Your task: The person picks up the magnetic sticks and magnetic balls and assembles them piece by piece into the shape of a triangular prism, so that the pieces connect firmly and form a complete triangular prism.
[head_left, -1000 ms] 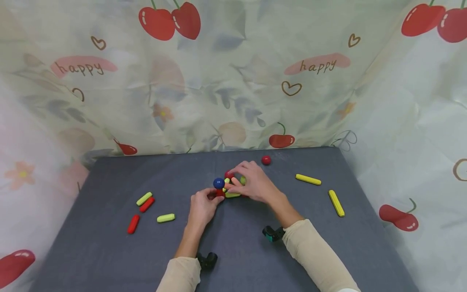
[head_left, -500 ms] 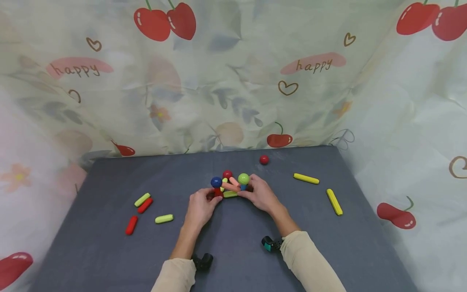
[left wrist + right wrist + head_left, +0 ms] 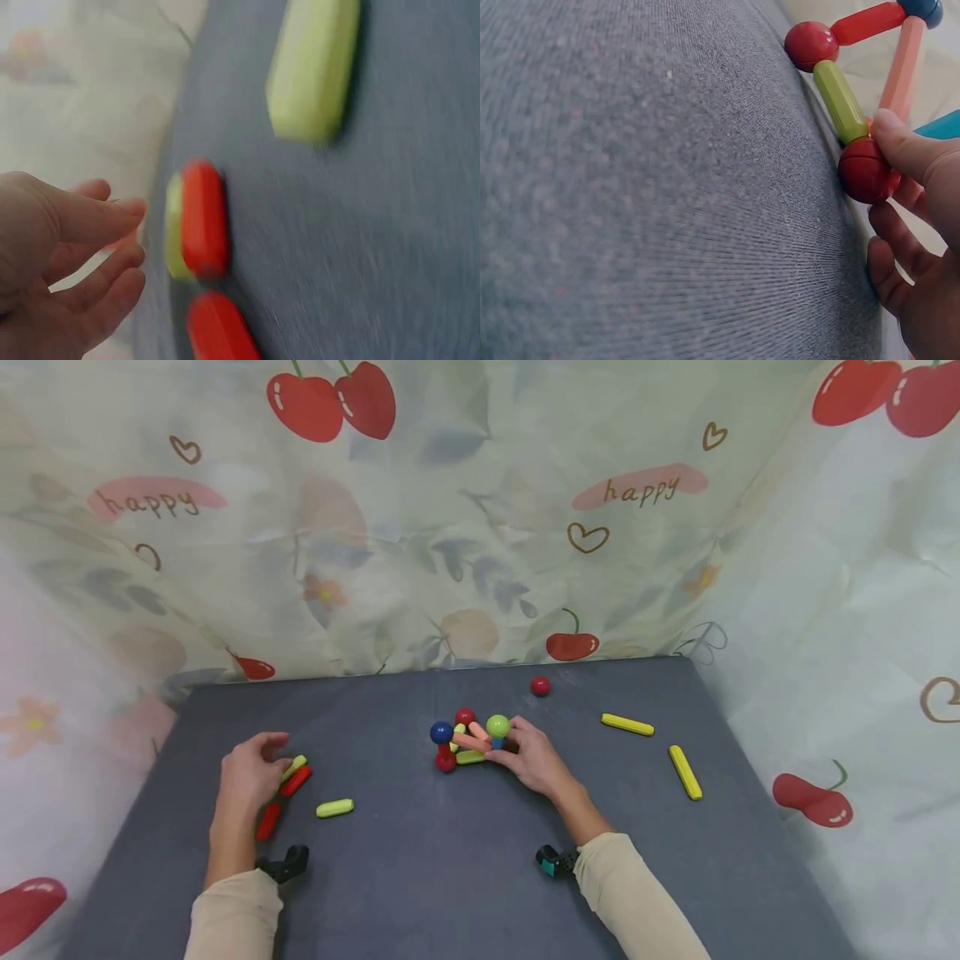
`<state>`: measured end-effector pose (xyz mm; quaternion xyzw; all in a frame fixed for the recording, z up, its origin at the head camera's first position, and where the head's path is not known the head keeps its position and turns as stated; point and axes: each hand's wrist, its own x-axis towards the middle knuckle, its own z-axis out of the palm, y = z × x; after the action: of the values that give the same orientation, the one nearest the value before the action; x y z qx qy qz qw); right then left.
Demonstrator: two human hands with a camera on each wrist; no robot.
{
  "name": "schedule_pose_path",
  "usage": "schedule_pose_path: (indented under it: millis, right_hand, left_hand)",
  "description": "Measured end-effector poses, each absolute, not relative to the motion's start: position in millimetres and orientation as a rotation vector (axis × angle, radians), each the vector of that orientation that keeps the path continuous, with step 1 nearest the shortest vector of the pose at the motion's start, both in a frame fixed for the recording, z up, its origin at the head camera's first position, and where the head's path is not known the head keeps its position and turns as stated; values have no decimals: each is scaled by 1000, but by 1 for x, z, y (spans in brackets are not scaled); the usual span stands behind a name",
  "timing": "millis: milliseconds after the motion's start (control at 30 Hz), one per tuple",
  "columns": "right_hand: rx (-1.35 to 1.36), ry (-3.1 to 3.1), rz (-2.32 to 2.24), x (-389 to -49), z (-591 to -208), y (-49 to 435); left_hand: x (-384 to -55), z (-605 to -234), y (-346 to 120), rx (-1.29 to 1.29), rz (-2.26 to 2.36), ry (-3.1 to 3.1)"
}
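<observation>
Frame (image 3: 471,742) of coloured balls and rods, that's the centrepiece in the head view, standing on the dark surface (image 3: 450,860) around its middle, towards the far edge! The right hand (image 3: 534,760) grips its right-hand side, beneath a lime-green ball (image 3: 498,727). Across towards the left edge, the left hand (image 3: 251,772) hovers at a pale green rod (image 3: 299,763), fingers loosely bent; contact is impossible to call from here. A red rod (image 3: 296,782) lies alongside, and two yellow rods (image 3: 627,724) (image 3: 685,772) sit out near the right edge. Handling? I'd judge these pieces light and stiff, the balls slick, the joints likelier to pop apart than break. Loose rods look best pinched across the middle. Writing: "happy", twice, on the patterned backdrop (image 3: 375,568) beyond the far edge.

Over to the left wrist, rather blurred: thumb and fingers curve around nothing, and the green and red pair lies just beyond them. No lettering readable on these rods.

Now the right wrist, and what a close look! Thumb and fingers pinch the frame low, at a glossy red corner ball (image 3: 865,171) joined to a green rod (image 3: 840,101). Sensible hold, I'd say: gripping the base should steady the joints, while tugging higher up might unseat them. No brand shows here either.
</observation>
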<state>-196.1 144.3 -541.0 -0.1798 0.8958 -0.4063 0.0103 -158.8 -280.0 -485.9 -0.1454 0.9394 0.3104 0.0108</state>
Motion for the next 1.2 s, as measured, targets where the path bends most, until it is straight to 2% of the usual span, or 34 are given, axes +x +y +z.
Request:
schedule_pose_path:
  millis: [200,400,533,700,900,1033,1200]
  right_hand:
    - [-555,2801,-1271,-197,-540,145]
    - [-565,2799,-1282,-197,-543,144]
    - [-557,2799,-1295,-196,-545,146]
    - [-585,2803,-1308,-197,-545,146]
    - [-580,2786,-1316,-197,-547,145]
    - [-587,2785,-1321,-198,-547,145]
    - [-583,2798,-1311,-199,-547,146]
  left_hand:
    - [-159,-497,-300,-424,868,2846]
    - [-162,-496,-292,-447,923,2897]
    - [-165,-473,-258,-350,1143,2979]
    - [-174,-442,-190,-18,1411,3012]
    - [-184,-438,-113,309,1532,2874]
    - [-188,-444,-90,385,1469,2813]
    - [-189,-449,-82,386,1343,2820]
